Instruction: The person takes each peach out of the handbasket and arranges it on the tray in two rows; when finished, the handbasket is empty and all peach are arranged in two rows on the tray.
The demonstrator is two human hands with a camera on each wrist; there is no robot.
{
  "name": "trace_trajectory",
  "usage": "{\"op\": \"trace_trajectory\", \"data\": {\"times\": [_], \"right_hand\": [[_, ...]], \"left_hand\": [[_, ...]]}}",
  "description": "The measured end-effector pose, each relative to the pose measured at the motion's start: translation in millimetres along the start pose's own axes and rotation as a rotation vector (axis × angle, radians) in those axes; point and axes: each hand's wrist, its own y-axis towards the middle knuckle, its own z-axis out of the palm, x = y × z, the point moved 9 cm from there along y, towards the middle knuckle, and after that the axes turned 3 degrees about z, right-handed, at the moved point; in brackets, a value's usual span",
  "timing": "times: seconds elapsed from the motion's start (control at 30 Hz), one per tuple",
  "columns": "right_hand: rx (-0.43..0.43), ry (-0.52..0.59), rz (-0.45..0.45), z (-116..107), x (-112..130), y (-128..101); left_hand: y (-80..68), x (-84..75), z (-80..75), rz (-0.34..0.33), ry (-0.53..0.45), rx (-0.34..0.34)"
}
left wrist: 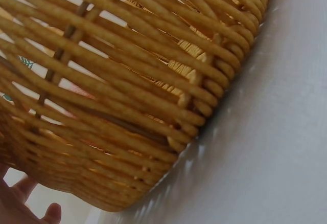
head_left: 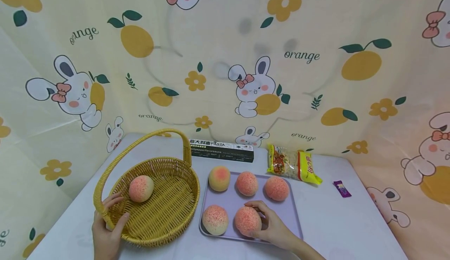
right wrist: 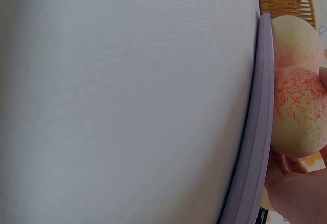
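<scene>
My left hand (head_left: pixel 108 225) holds the left side of a woven wicker basket (head_left: pixel 191 209) at the foot of its tall arched handle, fingers over the rim. Inside the basket lies one pink-and-cream peach (head_left: pixel 141 188). Its woven side (left wrist: pixel 117 91) fills much of the left wrist view. To the right, a lilac tray (head_left: pixel 233 200) carries several peaches. My right hand (head_left: pixel 268 223) grips the front middle peach (head_left: pixel 247 221), with thumb and fingers around its right side. Left of it on the tray is another speckled peach (head_left: pixel 215 219); the back row includes a yellower peach (head_left: pixel 219 178).
Behind the basket and tray lies a black-and-white pasta box (head_left: pixel 221 151). A yellow-edged clear food bag (head_left: pixel 293 164) is at the back right, with a small purple packet (head_left: pixel 342 189) farther right. A patterned cloth (head_left: pixel 218 57) hangs behind the white table (head_left: pixel 337 228).
</scene>
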Motion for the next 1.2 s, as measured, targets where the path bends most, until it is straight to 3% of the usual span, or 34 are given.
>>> {"op": "trace_trajectory", "data": {"times": [0.23, 0.57, 0.8, 1.0, 1.2], "right_hand": [[0.002, 0.033, -0.027, -1.2, 2.1, 0.0], [-0.002, 0.035, -0.01, -7.1, 6.3, 2.1], [-0.032, 0.005, -0.128, -11.9, 33.2, 18.7], [-0.003, -0.029, -0.14, -2.9, 57.2, 43.7], [0.075, 0.003, -0.296, 17.8, 88.9, 71.9]], "left_hand": [[-1.1, 0.2, -1.0, 0.024, -0.015, -0.003], [-0.9, 1.3, -3.0, 0.007, -0.022, -0.016], [-1.1, -0.2, -2.1, 0.002, -0.009, -0.006], [-0.5, -0.9, -0.3, -0.034, 0.01, 0.009], [-0.3, 0.6, -0.1, 0.001, -0.015, 0.004]]}}
